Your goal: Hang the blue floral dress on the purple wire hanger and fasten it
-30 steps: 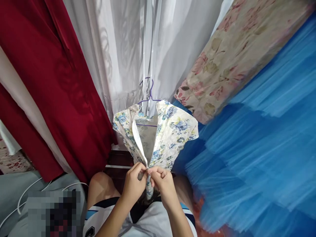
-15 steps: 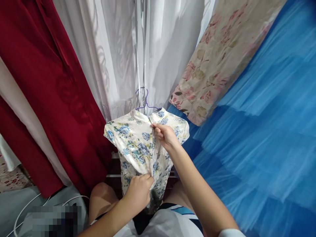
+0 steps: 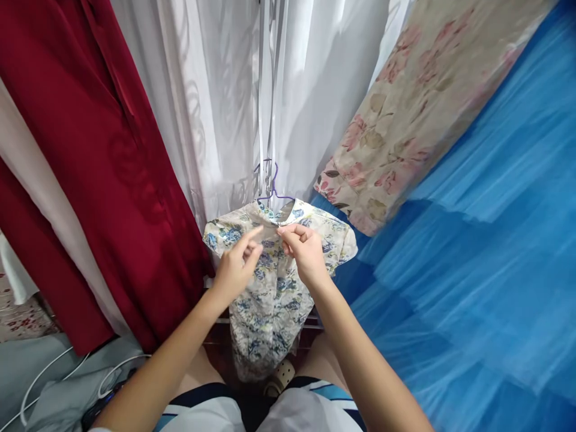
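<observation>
A short-sleeved white dress [image 3: 258, 321] with blue flowers hangs on a purple hanger [image 3: 275, 180] in front of me. Its neckline is joined at the middle, and a seam runs straight down from there. At the top of that seam, my right hand [image 3: 305, 249] pinches what looks like a small zipper pull [image 3: 279, 225]. My left hand [image 3: 238, 261] is just left of the neckline, slightly blurred. Its index finger is stretched out and apart from the thumb, with nothing held.
White curtains [image 3: 225, 120] and thin pale strips [image 3: 265, 90] hang behind the dress. Long red cloth [image 3: 121, 156] hangs on the left. A pink-flowered cloth [image 3: 382, 132] and blue tulle [image 3: 472, 258] fill the right. White cables [image 3: 40, 372] lie on grey fabric at lower left. A clog [image 3: 282, 377] shows below.
My left hand has let go of the dress's lower front and risen to the neckline. My right hand still pinches at the top. The lower front now hangs straighter.
</observation>
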Tool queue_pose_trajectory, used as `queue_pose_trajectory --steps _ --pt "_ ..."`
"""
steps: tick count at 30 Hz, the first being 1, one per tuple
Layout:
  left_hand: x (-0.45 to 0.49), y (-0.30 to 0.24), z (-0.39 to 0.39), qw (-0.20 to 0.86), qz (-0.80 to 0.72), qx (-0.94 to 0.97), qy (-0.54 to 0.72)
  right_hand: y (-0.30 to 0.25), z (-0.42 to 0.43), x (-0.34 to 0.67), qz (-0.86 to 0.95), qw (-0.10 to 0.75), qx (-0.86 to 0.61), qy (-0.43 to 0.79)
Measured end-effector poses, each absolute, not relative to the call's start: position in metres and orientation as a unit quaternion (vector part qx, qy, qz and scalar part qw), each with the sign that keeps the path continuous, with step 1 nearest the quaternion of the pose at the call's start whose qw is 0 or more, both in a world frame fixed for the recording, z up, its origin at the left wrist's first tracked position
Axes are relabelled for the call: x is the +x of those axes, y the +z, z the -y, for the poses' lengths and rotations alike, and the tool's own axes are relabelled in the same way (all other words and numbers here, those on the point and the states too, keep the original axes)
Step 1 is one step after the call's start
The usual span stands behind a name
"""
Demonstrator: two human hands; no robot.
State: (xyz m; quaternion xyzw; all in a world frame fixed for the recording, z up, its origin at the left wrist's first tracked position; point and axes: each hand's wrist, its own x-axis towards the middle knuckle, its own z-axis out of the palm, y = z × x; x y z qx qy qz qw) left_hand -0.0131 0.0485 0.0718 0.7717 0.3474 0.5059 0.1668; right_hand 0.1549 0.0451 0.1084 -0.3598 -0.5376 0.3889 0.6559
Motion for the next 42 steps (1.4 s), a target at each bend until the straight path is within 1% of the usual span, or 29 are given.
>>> queue_pose_trajectory --steps 3,7,11,14,16,18,21,23,26,29,31,36,42 --pt "-0.005 0.103 -0.073 0.110 -0.296 0.800 0.510 0.106 -0.048 0.156 0.557 0.643 -0.363 0.380" --pt "0.006 0.113 -0.088 0.027 -0.278 0.818 0.503 0.095 -0.060 0.157 0.568 0.639 -0.399 0.332" --pt "0.002 0.112 -0.095 0.020 -0.307 0.787 0.535 0.075 -0.076 0.157 0.589 0.617 -0.446 0.272" --pt "-0.019 0.114 -0.115 0.042 -0.343 0.714 0.608 0.056 -0.082 0.158 0.597 0.581 -0.482 0.272" --pt "-0.043 0.112 -0.139 0.078 -0.362 0.641 0.672 0.044 -0.079 0.159 0.599 0.562 -0.494 0.286" --pt "-0.070 0.102 -0.166 0.138 -0.378 0.565 0.720 0.033 -0.072 0.159 0.601 0.553 -0.494 0.299" --pt "-0.100 0.073 -0.195 0.263 -0.443 0.428 0.742 0.024 -0.058 0.158 0.604 0.540 -0.492 0.318" --pt "-0.106 0.046 -0.202 0.322 -0.472 0.381 0.727 0.020 -0.051 0.158 0.601 0.533 -0.491 0.337" --pt "-0.097 0.006 -0.195 0.386 -0.492 0.369 0.688 0.012 -0.045 0.166 0.588 0.537 -0.485 0.362" --pt "-0.078 -0.024 -0.179 0.463 -0.497 0.381 0.627 -0.005 -0.043 0.190 0.570 0.553 -0.494 0.353" --pt "-0.067 -0.034 -0.167 0.513 -0.488 0.399 0.583 -0.019 -0.041 0.212 0.555 0.553 -0.523 0.335" --pt "-0.040 -0.030 -0.130 0.598 -0.413 0.443 0.526 -0.051 -0.032 0.247 0.533 0.512 -0.588 0.328" --pt "-0.010 0.002 -0.071 0.676 -0.283 0.468 0.494 -0.066 -0.017 0.242 0.569 0.393 -0.628 0.358"
